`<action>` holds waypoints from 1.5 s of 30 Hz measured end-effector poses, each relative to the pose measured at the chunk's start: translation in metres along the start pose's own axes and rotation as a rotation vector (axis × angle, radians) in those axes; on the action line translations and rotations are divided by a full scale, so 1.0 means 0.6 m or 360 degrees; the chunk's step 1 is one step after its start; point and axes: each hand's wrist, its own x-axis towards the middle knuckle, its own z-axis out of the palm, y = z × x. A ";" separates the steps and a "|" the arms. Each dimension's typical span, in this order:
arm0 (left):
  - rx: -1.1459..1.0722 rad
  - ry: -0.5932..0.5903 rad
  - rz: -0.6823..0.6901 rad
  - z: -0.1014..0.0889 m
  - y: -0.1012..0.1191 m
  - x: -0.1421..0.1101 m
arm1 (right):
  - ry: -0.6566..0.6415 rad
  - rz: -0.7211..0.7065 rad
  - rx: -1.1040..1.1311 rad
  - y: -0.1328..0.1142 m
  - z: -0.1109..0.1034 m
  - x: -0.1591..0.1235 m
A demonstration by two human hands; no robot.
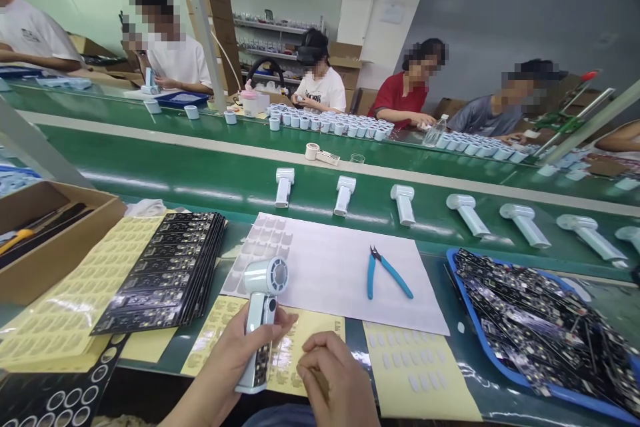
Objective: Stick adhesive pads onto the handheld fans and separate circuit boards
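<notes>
My left hand (235, 353) is wrapped round the handle of a white handheld fan (263, 310), held upright near the table's front edge with its round head up and a circuit board showing in the open handle. My right hand (333, 377) is just to its right, fingers curled into a loose fist over a yellow sticker sheet (300, 347); I cannot make out anything in it. Blue-handled cutters (385, 271) lie on a white backing sheet (340, 273) beyond my hands.
A stack of black circuit panels (170, 270) lies left, a blue tray (505, 370) of black boards right. A cardboard box (55, 240) is far left. White fans (344, 195) lie along the green conveyor (200, 173). Several people work across it.
</notes>
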 end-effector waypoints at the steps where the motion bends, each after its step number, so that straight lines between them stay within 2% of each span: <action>1: -0.0006 0.0010 0.0005 0.001 0.000 0.000 | -0.0017 0.0012 0.0062 0.000 -0.003 0.001; 5: 0.0024 0.0040 -0.0010 0.000 0.000 -0.001 | -0.0110 0.0196 0.0444 -0.007 -0.026 0.008; 7: 0.0067 0.0034 -0.0013 -0.001 0.001 -0.001 | -0.0093 0.0229 0.0548 -0.017 -0.039 0.011; 10: 0.0085 0.0017 -0.0049 0.004 0.008 -0.005 | -0.0044 0.0209 0.0635 -0.043 -0.053 0.016; 14: -0.0049 -0.0058 -0.0125 0.015 0.021 -0.008 | -0.0095 0.0101 0.0758 -0.083 -0.059 0.034; 20: -0.0271 0.0247 -0.0127 0.016 0.027 0.005 | -0.0273 0.0133 0.0649 -0.126 -0.054 0.068; 25: -0.0318 0.0229 -0.0075 0.016 0.031 0.012 | -0.0319 0.0130 0.0568 -0.140 -0.055 0.085; 29: -0.0350 0.0256 -0.0109 0.019 0.037 0.013 | -0.0364 0.0130 0.0521 -0.143 -0.055 0.094; 32: -0.0346 0.0287 -0.0111 0.022 0.040 0.015 | -0.0324 0.0028 0.0408 -0.137 -0.049 0.097; 36: -0.0368 0.0211 -0.0192 0.031 0.047 0.017 | -0.0189 -0.0223 0.0279 -0.122 -0.035 0.093; 39: -0.0382 0.0081 -0.0298 0.036 0.060 0.020 | 0.0028 -0.0295 0.0477 -0.113 -0.034 0.090; 42: -0.0326 -0.0046 -0.0372 0.034 0.090 0.035 | 0.0189 -0.0147 0.0694 -0.101 -0.043 0.090; 45: -0.0141 -0.0185 -0.0258 0.031 0.141 0.071 | 0.0036 0.0097 0.0629 -0.069 -0.047 0.085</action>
